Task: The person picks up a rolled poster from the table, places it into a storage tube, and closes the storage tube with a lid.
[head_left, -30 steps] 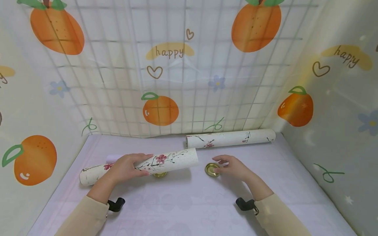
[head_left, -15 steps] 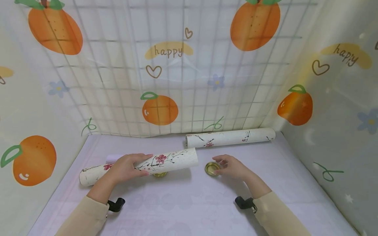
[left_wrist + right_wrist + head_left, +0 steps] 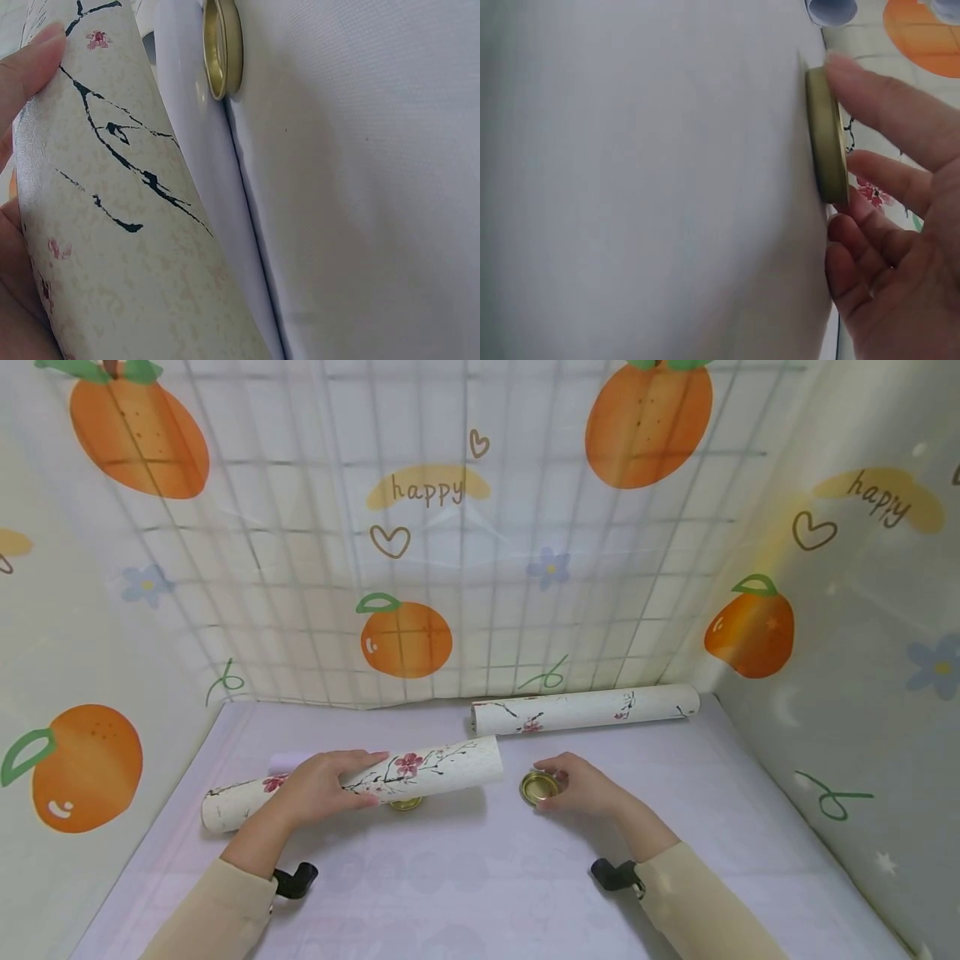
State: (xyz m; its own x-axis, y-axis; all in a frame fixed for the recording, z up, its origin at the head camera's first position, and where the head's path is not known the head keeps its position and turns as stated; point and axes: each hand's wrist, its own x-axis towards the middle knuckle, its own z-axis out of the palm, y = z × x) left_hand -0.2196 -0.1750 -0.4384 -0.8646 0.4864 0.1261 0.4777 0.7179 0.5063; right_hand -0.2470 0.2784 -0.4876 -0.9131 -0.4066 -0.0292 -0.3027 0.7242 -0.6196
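Observation:
A white wallpaper-like roll point(image 3: 442, 768) with dark branches and red blossoms lies tilted in my left hand point(image 3: 322, 785), whose thumb and fingers grip its middle. The left wrist view shows that patterned roll point(image 3: 112, 187) close up. My right hand point(image 3: 585, 789) has thumb and fingertips on opposite sides of the rim of a round gold lid point(image 3: 538, 788), which sits on the table. In the right wrist view the lid point(image 3: 825, 135) is seen edge-on between thumb and fingers. A second gold lid point(image 3: 407, 805) is partly covered by the roll.
Another blossom-patterned roll point(image 3: 585, 712) lies at the back right, near the curtain with printed oranges. Behind the left hand a lilac cylinder point(image 3: 285, 763) shows in part. A pale lilac cloth point(image 3: 465, 877) covers the table.
My right hand has shifted slightly left, and its thumb and fingers have come around the gold lid's rim. The left hand and its roll stay put.

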